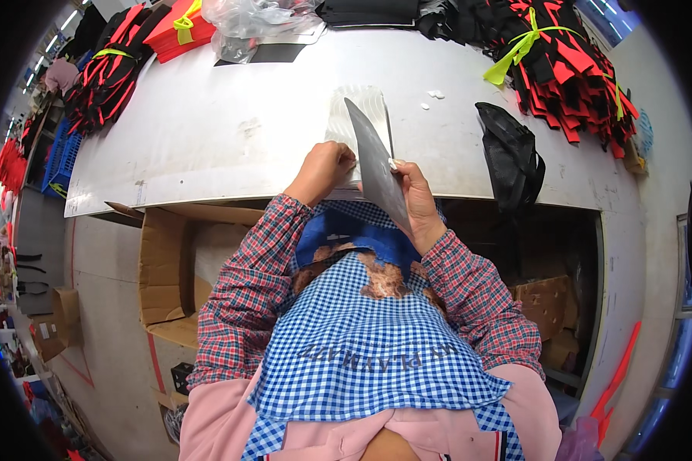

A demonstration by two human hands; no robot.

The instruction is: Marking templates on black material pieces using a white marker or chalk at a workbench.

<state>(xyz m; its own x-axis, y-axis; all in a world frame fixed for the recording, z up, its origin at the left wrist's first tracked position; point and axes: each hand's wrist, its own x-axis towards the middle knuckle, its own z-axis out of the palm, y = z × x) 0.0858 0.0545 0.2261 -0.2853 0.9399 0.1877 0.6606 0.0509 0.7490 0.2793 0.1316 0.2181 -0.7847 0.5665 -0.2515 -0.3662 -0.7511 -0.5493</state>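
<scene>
Checked blue apron [377,323] lies closest to my camera, on the near side of the pale stack [341,121]. I see the right hand [418,196] pinching a dark grey sheet [378,165], tilted up over the stack's right part. At the stack's near left edge, the left hand [324,170] has its fingers curled in; I cannot tell whether they grip anything. I judge the step to be handling single sheets, perhaps separating or lining them up; next probably calls for steadying the stack while guiding the sheet's edge. Right of the stack, a black pouch [509,157] lies on the white table [207,131]. Hidden from me: the stack behind the sheet. Unclear: the white bit [395,164] by the right thumb. Beyond the stack, rightward, a red-and-black bundle [565,81] is cut off above.
</scene>
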